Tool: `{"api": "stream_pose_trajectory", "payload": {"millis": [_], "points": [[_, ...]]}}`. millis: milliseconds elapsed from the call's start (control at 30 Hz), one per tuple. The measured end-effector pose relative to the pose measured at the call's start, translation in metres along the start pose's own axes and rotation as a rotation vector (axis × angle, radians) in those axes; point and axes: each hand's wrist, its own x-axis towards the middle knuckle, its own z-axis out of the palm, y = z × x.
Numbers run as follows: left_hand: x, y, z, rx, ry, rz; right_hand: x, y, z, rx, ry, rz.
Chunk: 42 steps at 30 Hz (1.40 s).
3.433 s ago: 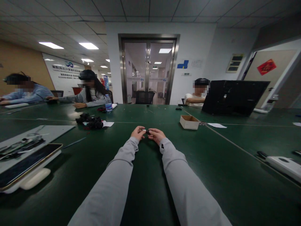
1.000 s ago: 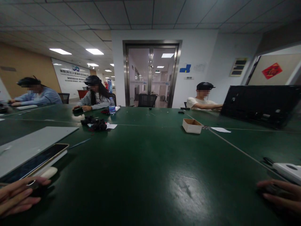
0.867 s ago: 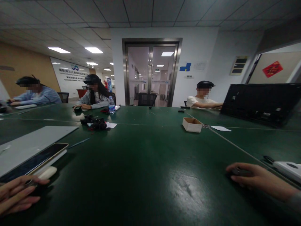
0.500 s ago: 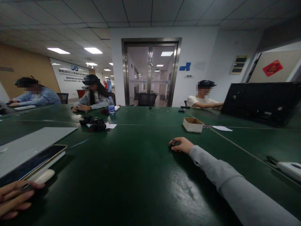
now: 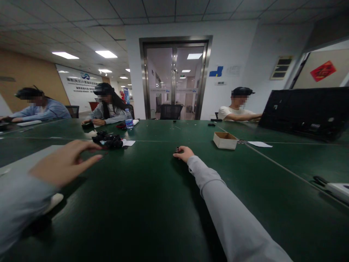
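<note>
Grey-sleeved right hand point(image 5: 184, 154) pinches small dark metallic cylinder point(image 5: 177, 149) over dark-green tabletop point(image 5: 136, 203); grey-sleeved left hand point(image 5: 64, 162), blurred, thumb and fingers apart, above flat light-grey panel point(image 5: 40, 153); pale lidless rectangular box point(image 5: 225, 144) beyond, to the right; clear blue-labelled plastic bottle point(image 5: 129, 120) farther left.

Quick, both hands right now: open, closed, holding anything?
Left hand: open, thumb and fingers apart, nothing seen between them; blurred.
Right hand: closed, holding a small metal piece.
</note>
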Motion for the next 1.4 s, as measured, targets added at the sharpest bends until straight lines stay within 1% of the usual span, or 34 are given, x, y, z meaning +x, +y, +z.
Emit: {"api": "stream_pose_trajectory", "payload": {"millis": [33,67,100,167,200,267,300,367,467,567,667,733,833,1000,1067,1167,1400], "points": [[0.013,0.025,0.013,0.052,-0.019,0.176,0.0,-0.001,0.005,0.041,0.003,0.015],[0.025,0.05,0.03,0.074,-0.056,0.314,0.0,-0.001,0.01,0.08,0.006,0.03],[0.037,0.074,0.05,0.077,-0.094,0.412,0.0,-0.001,0.014,0.113,0.013,0.038],[0.059,0.115,0.094,0.005,-0.159,0.539,-0.001,0.0,0.019,0.143,0.045,0.031],[0.069,0.131,0.115,-0.049,-0.175,0.553,-0.002,0.001,0.021,0.14,0.065,0.019],[0.085,0.156,0.155,-0.178,-0.18,0.539,-0.002,0.003,0.021,0.095,0.087,-0.012],[0.092,0.164,0.172,-0.249,-0.185,0.518,-0.003,0.003,0.02,0.06,0.092,-0.026],[0.102,0.174,0.2,-0.404,-0.209,0.477,-0.002,0.004,0.018,0.002,0.095,-0.039],[0.109,0.176,0.232,-0.61,-0.187,0.358,-0.003,0.005,0.015,-0.008,0.109,-0.011],[0.11,0.17,0.255,-0.796,-0.128,0.183,-0.002,0.006,0.015,0.005,0.11,0.017],[0.108,0.163,0.269,-0.966,-0.111,0.031,0.0,0.009,0.016,0.061,0.074,0.048],[0.108,0.16,0.272,-1.012,-0.107,-0.008,0.001,0.01,0.017,0.126,0.054,0.071],[0.107,0.16,0.272,-1.004,-0.101,-0.014,0.001,0.01,0.017,0.206,0.042,0.069],[0.101,0.164,0.264,-0.995,-0.115,-0.001,-0.003,0.006,0.013,0.35,0.001,0.083],[0.098,0.165,0.26,-0.971,-0.118,0.003,-0.004,0.005,0.011,0.409,0.013,0.098],[0.095,0.165,0.256,-0.917,-0.089,-0.014,-0.006,0.004,0.009,0.487,0.03,0.132],[0.101,0.159,0.261,-0.804,-0.048,0.005,-0.007,0.004,0.004,0.648,-0.021,0.153]]}}
